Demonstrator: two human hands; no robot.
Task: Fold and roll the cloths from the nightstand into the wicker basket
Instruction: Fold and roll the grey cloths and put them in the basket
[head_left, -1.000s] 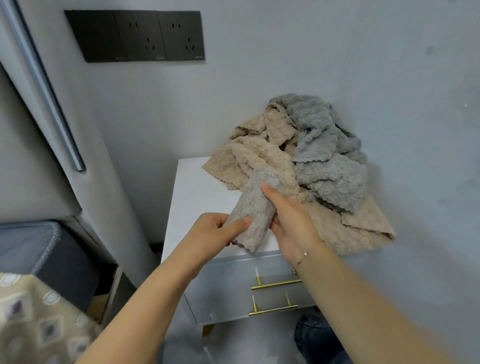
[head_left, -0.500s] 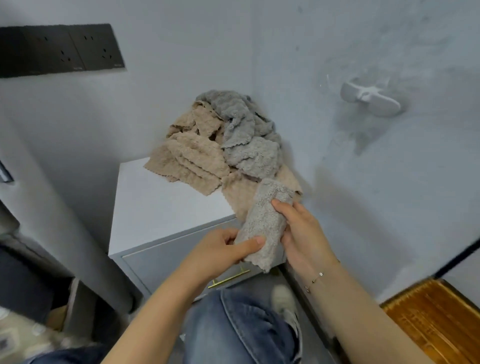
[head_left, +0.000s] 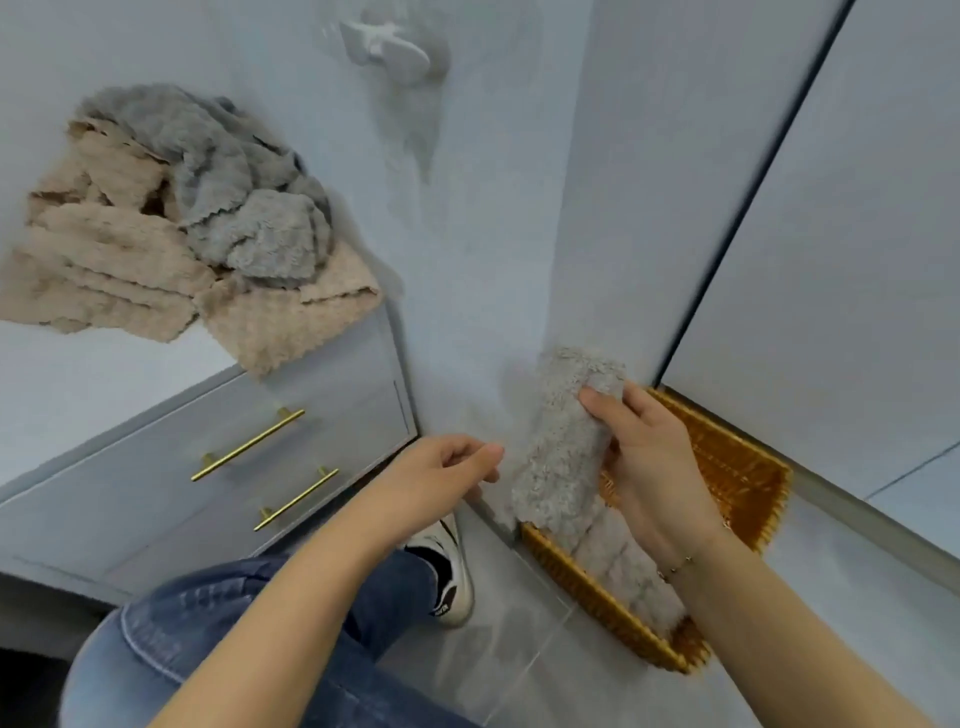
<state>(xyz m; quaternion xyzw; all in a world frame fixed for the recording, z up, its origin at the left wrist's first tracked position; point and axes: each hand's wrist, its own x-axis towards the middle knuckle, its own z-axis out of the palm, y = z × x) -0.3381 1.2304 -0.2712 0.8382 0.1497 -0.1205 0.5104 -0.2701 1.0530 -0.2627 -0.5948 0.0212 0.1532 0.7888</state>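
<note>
R hand (head_left: 649, 467) grips rolled grey cloth (head_left: 563, 441) over wicker basket (head_left: 748, 467), L hand (head_left: 447, 467) loose, holding nothing; lower it snug beside rolls (head_left: 623, 566) already in, w/ seam down so it won't unroll.

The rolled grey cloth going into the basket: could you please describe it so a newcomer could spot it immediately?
Find the wicker basket on the floor, right of the nightstand. Above its near end, the right hand grips the rolled grey cloth. Unlike the loose cloths piled on the nightstand and the rolls already lying in the basket, it is held in the air.
</note>
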